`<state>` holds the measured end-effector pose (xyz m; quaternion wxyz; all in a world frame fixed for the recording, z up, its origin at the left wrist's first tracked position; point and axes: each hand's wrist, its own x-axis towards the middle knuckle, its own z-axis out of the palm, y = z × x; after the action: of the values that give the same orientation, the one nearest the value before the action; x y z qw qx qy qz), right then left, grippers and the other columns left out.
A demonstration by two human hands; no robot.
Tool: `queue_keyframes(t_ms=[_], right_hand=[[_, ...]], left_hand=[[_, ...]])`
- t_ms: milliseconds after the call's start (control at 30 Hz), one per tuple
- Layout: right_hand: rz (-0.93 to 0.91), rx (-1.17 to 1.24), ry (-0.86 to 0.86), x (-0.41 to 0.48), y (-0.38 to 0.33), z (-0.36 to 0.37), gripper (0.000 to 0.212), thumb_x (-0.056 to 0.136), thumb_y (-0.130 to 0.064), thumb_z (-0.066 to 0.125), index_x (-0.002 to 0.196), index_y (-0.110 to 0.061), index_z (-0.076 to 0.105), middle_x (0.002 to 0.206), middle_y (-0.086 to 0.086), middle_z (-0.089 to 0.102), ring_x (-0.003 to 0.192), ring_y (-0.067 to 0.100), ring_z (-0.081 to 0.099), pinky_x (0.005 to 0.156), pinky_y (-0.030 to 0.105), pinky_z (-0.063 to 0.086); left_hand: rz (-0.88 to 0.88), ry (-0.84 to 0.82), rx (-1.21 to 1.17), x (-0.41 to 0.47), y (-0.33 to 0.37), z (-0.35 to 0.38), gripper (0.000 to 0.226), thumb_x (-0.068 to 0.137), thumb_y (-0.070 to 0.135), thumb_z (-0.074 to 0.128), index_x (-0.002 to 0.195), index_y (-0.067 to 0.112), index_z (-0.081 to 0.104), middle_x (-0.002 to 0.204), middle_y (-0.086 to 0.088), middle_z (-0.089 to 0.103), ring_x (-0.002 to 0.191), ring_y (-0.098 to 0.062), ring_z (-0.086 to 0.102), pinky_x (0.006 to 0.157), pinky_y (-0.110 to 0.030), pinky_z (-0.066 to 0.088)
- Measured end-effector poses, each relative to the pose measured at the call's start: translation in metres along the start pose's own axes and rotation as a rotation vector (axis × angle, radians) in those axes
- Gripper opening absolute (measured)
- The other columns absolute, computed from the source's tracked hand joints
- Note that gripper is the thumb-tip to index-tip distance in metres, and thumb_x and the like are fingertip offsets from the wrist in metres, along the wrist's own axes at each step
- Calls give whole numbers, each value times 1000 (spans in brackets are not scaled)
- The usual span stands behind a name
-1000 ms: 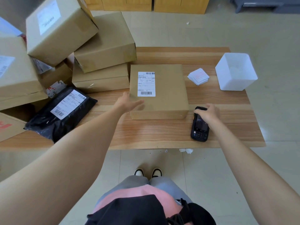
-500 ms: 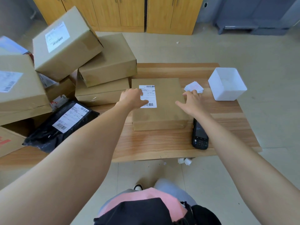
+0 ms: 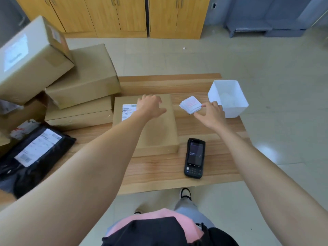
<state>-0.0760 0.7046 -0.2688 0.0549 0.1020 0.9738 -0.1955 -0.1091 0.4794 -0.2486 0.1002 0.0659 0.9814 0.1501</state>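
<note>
Head camera: a person's left hand, fingers spread and loose, is held over the flat cardboard box at the middle of the wooden table. The right hand, fingers open, is at the stack of white slips just right of the box, one fingertip at its edge. A handheld scanner lies nearer, and a white bin stands at the far right.

Right hand — beside label stack
</note>
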Motion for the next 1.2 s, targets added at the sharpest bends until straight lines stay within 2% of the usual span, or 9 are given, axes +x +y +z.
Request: queue_keyframes(t_ms=[167,333,500,700,833,1033,1200], right_hand=[[-45,45,-75,35,36,-3,56,88,-44,60,134,-14,46,135,7,42,127,27,36,96,38,37],[-120,123,-174,66,51,0,57,88,-38,62,135,-11,44,138,5,38,130,24,34,93,35,37],[-148,217,-270,98,57,10,54,91,-27,59,138,-7,40,143,6,36,130,25,38,96,32,36],[-126,174,-354,135,59,34,53,93,-23,57,138,-3,38,143,13,34,130,31,37,98,36,37],[-41,161,-349,160,56,51,50,96,-26,54,137,-4,36,141,17,33,132,34,34,102,39,35],[-35,-22,-303,176,55,72,57,96,-41,53,132,1,37,138,20,37,128,35,36,101,37,31],[-31,-99,-236,177,55,83,48,97,-36,52,128,-1,43,135,19,39,123,35,38,103,38,33]], left_hand=[[-30,-2,14,34,58,21,42,88,42,59,124,20,58,129,-3,57,125,-27,41,99,-36,32],[-118,-10,-93,59,96,43,41,88,39,59,123,18,58,126,-4,59,122,-26,47,95,-35,36],[-177,-51,-155,83,109,62,43,87,35,62,126,16,58,127,-5,59,121,-25,49,91,-33,42],[-226,-137,-226,116,108,87,48,85,22,63,131,11,52,132,-10,54,125,-29,45,95,-32,39],[-230,-170,-220,140,106,100,52,86,17,61,136,11,47,135,-14,50,127,-31,42,98,-33,35],[-237,-227,-177,158,105,118,65,84,14,63,142,13,35,138,-16,40,129,-32,32,102,-34,32],[-240,-254,-145,161,98,126,67,82,18,66,141,12,34,136,-17,40,126,-34,35,104,-42,35]])
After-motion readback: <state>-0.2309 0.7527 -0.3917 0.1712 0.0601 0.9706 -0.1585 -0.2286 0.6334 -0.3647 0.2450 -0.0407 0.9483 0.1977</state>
